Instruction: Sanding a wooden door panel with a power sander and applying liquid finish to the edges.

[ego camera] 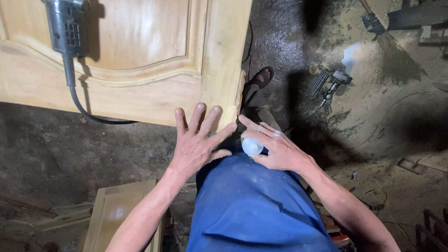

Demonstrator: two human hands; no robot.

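Glue application at the corner of the wooden door panel (140, 88) appears to be the step in hand; the next move calls for bringing the nozzle to the cracked edge while the panel is held steady. Left hand (196, 144) lies flat, fingers spread, grasping nothing, fingertips touching the panel's lower corner. Right hand (275, 149) is clenched around a small white bottle (252, 146), just beside that corner, above the blue-clad lap.

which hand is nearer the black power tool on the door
Left. The left hand lies spread on the door's lower corner, below and right of the power tool. The right hand, holding a white bottle, is farther right, off the door.
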